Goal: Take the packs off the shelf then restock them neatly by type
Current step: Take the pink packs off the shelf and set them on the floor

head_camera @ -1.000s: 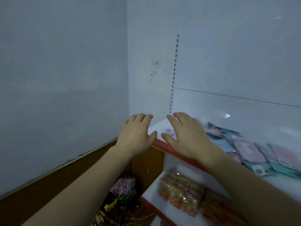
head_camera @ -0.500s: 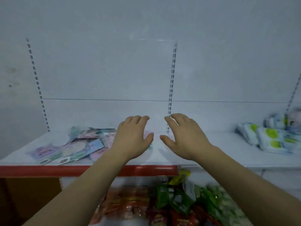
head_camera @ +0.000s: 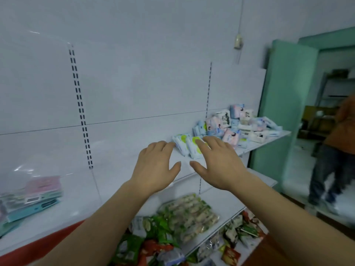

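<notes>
A white shelf runs across the wall at chest height. At its right end lies a jumbled pile of small packs in blue, pink and white. Two white packs with green spots lie nearest me at the pile's left edge. My left hand and my right hand hover side by side, palms down, fingers spread, holding nothing. My right fingertips overlap the green-spotted packs in view; contact cannot be told. A stack of flat pink and teal packs lies at the shelf's left end.
A lower shelf carries snack bags in green, red and clear wrap. A green door frame stands at the right. Beyond it a person in an orange top and jeans stands in the doorway.
My view has swung right along the shelf, from the left corner past the flat packs to the pile at the right end. Both hands stayed spread in front of me.
</notes>
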